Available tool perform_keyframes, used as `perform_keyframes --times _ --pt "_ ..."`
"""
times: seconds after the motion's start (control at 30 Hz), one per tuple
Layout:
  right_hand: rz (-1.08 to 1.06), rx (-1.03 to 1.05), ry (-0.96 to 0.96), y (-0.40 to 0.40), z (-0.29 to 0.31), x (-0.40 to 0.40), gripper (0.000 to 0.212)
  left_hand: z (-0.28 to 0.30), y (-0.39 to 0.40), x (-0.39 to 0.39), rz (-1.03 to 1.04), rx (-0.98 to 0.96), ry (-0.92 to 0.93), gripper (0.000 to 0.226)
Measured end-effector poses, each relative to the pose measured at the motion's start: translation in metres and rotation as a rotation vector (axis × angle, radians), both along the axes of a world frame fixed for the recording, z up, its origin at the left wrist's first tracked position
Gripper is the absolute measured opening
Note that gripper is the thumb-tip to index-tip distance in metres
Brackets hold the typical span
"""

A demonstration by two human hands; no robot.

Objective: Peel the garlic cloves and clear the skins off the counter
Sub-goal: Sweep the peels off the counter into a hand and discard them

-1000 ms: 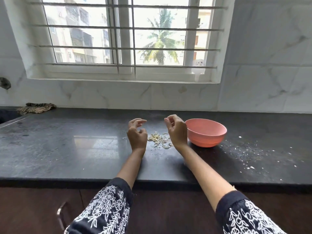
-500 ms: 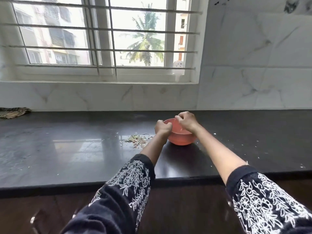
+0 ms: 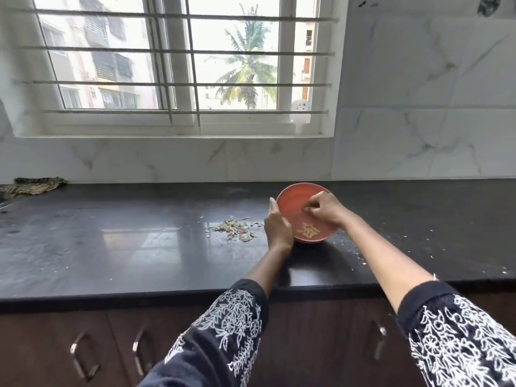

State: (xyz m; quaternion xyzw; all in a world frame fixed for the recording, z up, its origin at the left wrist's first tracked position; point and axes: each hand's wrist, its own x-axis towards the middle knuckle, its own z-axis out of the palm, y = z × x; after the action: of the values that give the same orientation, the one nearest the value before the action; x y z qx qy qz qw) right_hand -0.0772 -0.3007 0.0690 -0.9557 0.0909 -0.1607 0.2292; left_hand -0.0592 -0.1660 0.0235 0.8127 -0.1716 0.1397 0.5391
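Left grip [image 3: 277,227] laid flat against the near left wall of the bowl, one finger straight up along the rim, other fingers hidden behind the back of the grip. Right grip [image 3: 325,209] reaching into the bowl from the right, fingers bunched together at the tips; impossible to tell whether something small is pinched between them.

Under both grips, dark worktop [image 3: 111,241]. Far to the left of the left grip, at the wall, crumpled striped cloth [image 3: 36,185]. Between the two grips, orange bowl [image 3: 296,199], tilted with its opening toward the person. Just left of the left grip, not touching it, loose pile of garlic skins [image 3: 234,230] on the worktop. Below the right grip, at the low side of the bowl, small heap of peeled garlic cloves [image 3: 307,231]. Right of the right grip, scattered white crumbs [image 3: 418,241].
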Motion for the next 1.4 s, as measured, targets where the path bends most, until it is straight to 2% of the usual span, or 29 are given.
perform_keyframes --times 0.1,0.3,0.37,0.47,0.57,0.63,0.7,0.8,0.9,0.97,1.2,1.4 --pt "-0.024 -0.063 0.095 -0.004 0.000 0.004 0.016 0.009 -0.004 -0.006 0.035 0.071 0.093 0.056" --pt "-0.042 -0.063 0.104 0.005 0.006 0.022 0.016 0.029 0.002 0.006 0.078 0.120 0.290 0.033" --pt "-0.069 -0.086 0.061 0.008 0.004 0.029 0.016 0.027 0.009 0.013 0.054 0.128 0.246 0.033" --pt "-0.065 -0.009 -0.147 0.025 0.006 0.037 0.020 0.021 0.034 0.033 0.047 0.132 0.133 0.034" --pt "0.046 0.157 -0.304 0.051 0.016 0.042 0.019 0.017 0.073 0.061 0.106 0.236 0.065 0.027" --pt "0.131 0.201 -0.334 0.071 0.019 0.048 0.017 0.014 0.101 0.078 0.146 0.327 0.043 0.028" --pt "0.211 0.176 -0.324 0.092 0.018 0.057 0.016 0.007 0.123 0.094 0.157 0.350 0.056 0.027" --pt "0.300 -0.007 -0.192 0.121 0.006 0.077 0.017 -0.011 0.146 0.111 0.124 0.346 0.112 0.025" --pt "0.287 -0.137 0.004 0.139 -0.017 0.096 0.022 -0.026 0.150 0.118 0.097 0.404 0.103 0.023" --pt "0.244 -0.172 0.059 0.144 -0.031 0.103 0.024 -0.026 0.147 0.119 0.100 0.447 0.049 0.022" --pt "0.219 -0.189 0.083 0.141 -0.039 0.115 0.018 -0.023 0.142 0.119 0.096 0.491 -0.024 0.017" --pt "0.126 0.005 -0.157 0.129 -0.056 0.113 0.019 -0.022 0.138 0.119 0.056 0.435 -0.042 0.018"
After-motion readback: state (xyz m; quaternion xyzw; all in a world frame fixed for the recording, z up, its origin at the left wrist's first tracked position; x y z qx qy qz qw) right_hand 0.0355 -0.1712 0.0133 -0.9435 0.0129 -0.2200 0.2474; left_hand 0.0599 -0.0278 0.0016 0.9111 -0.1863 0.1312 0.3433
